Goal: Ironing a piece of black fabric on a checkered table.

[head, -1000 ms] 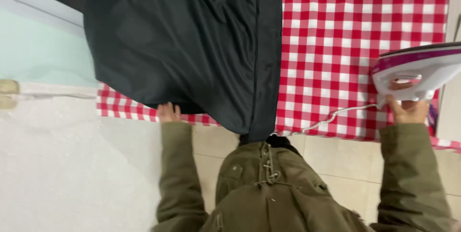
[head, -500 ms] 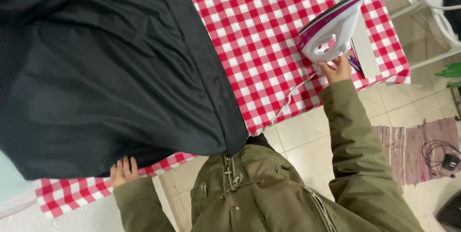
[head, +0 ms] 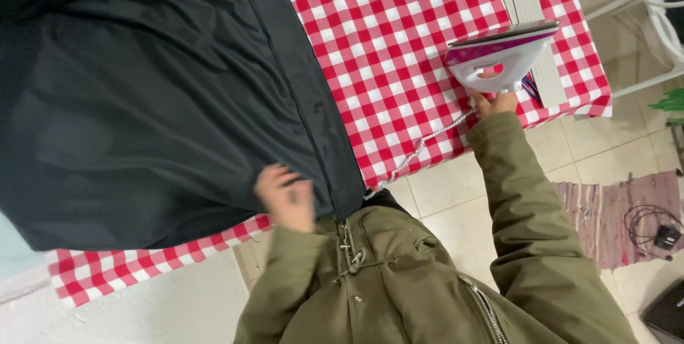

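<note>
A black garment (head: 157,95) lies spread over the red-and-white checked cloth (head: 399,38), covering its left part and hanging over the near edge. The left hand (head: 285,198) rests on the garment's near hem beside the dark zip strip (blurred, so whether the fingers pinch the fabric cannot be told). To the garment's right, well apart, the right hand (head: 493,102) is closed round the handle of a white and purple iron (head: 499,55) held tilted above the cloth; its white cord (head: 420,150) trails back toward the garment. Farther right stand a white plastic chair (head: 659,2) and a striped rug (head: 605,209).
</note>
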